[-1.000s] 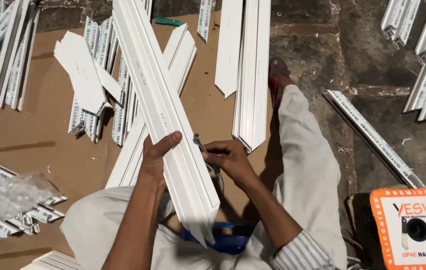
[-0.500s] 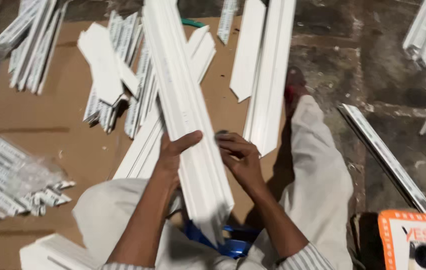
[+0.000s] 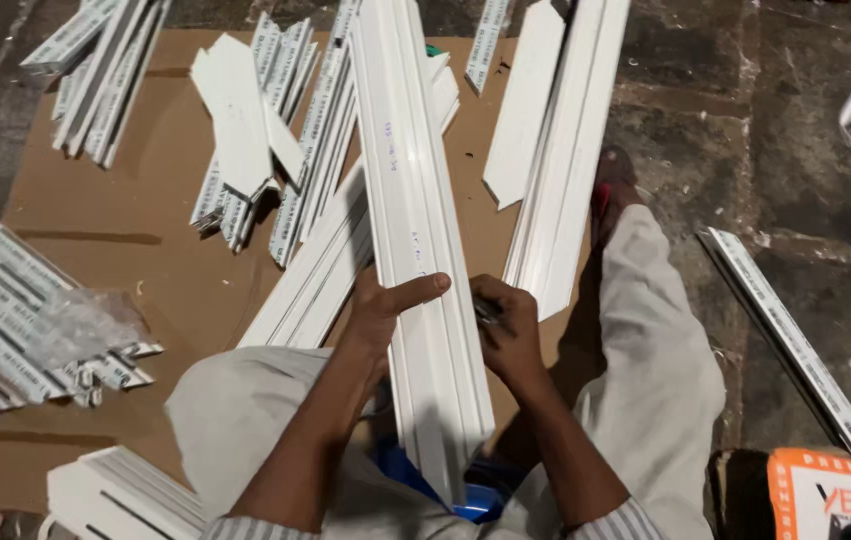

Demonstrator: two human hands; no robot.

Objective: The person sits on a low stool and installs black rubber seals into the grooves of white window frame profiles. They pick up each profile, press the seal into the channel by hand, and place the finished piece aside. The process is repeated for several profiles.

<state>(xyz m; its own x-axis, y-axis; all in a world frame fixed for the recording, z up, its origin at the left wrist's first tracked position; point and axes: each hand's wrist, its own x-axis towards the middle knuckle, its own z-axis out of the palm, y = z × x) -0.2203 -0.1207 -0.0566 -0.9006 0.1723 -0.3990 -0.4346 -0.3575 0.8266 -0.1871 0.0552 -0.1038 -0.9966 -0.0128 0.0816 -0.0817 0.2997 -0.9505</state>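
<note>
White plastic, in a long moulded channel strip (image 3: 415, 250), runs from the seated person's lap away across a brown cardboard sheet (image 3: 125, 250) laid on the stone floor (image 3: 745, 130). The left hand (image 3: 385, 310) clasps the strip from its left edge, thumb stretched flat over the top face. The right hand (image 3: 510, 335) presses against the strip's right edge, fingers curled tight round a thin dark pen-like tool (image 3: 488, 312). More white strips (image 3: 570, 150) lie just beside it on the right, and further ones pass beneath it. Short cut pieces (image 3: 245, 130) are heaped to the left; a bundle with clear wrapping (image 3: 35, 320) lies well apart, near the cardboard's left side. An orange-edged box (image 3: 830, 495) sits at lower right.
</note>
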